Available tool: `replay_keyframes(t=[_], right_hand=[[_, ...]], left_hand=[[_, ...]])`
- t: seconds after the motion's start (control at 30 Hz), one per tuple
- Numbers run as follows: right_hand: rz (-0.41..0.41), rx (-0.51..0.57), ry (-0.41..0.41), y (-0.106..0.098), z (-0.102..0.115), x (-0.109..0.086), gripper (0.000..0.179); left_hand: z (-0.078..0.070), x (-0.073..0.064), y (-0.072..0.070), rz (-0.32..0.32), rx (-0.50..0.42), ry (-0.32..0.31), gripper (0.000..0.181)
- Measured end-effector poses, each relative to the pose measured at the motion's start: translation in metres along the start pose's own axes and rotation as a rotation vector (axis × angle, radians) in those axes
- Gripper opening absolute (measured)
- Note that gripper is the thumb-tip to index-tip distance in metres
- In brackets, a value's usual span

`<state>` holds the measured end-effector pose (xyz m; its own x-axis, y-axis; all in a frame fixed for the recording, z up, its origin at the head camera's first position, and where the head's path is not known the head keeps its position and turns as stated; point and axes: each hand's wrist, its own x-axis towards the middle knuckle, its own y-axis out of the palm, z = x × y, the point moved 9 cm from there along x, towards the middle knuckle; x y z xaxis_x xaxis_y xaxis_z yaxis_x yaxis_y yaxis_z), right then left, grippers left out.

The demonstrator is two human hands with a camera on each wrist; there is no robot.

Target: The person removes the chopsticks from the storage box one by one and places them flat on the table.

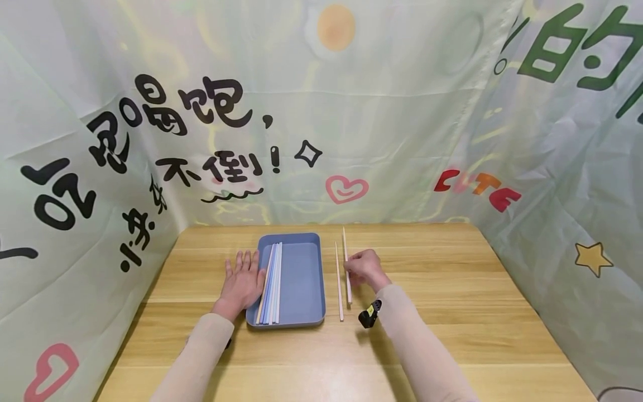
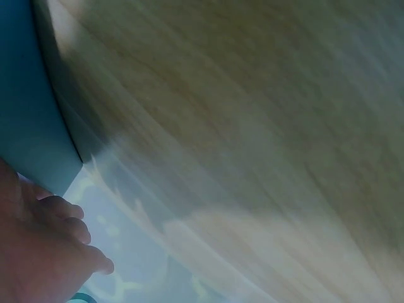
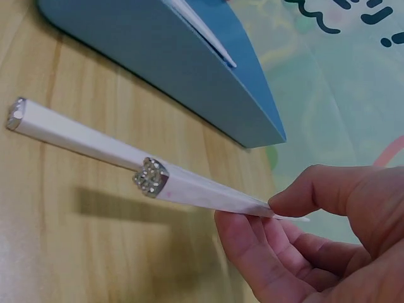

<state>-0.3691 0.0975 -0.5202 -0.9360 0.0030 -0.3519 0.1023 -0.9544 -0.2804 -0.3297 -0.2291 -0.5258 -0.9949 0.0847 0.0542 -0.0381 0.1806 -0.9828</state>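
My right hand [image 1: 368, 269] pinches a pale pink-white chopstick [image 3: 196, 191] between thumb and fingers, just right of the tray. That chopstick has a glittery, silver-capped end. A second matching chopstick [image 1: 339, 287] lies beside it, nearer the blue-grey tray [image 1: 303, 285]. Inside the tray, several chopsticks [image 1: 273, 285] in white, blue and tan lie side by side along the left part. My left hand [image 1: 242, 286] rests with fingers extended at the tray's left rim, its thumb side overlapping the rim. The left wrist view catches only part of this hand [image 2: 47, 252] beside the tray wall.
The tray stands on a light wooden table [image 1: 427, 307]. A printed cloth [image 1: 392, 128] with lettering and drawings rises behind the table and along both sides. A small black device [image 1: 369, 314] is worn at the right wrist.
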Motion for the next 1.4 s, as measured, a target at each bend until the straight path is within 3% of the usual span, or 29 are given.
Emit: replay_keyframes(t=[0.77,1.4], right_hand=[[-0.018,-0.036,0.02,0.0,-0.018,-0.005,0.019],[-0.048,-0.107,0.011,0.002,-0.019,-0.008,0.017]], left_hand=[[0.001,-0.001,0.0,0.011,-0.018,-0.001,0.067],[0.0,-0.001,0.0,0.005,-0.015,-0.003,0.066]])
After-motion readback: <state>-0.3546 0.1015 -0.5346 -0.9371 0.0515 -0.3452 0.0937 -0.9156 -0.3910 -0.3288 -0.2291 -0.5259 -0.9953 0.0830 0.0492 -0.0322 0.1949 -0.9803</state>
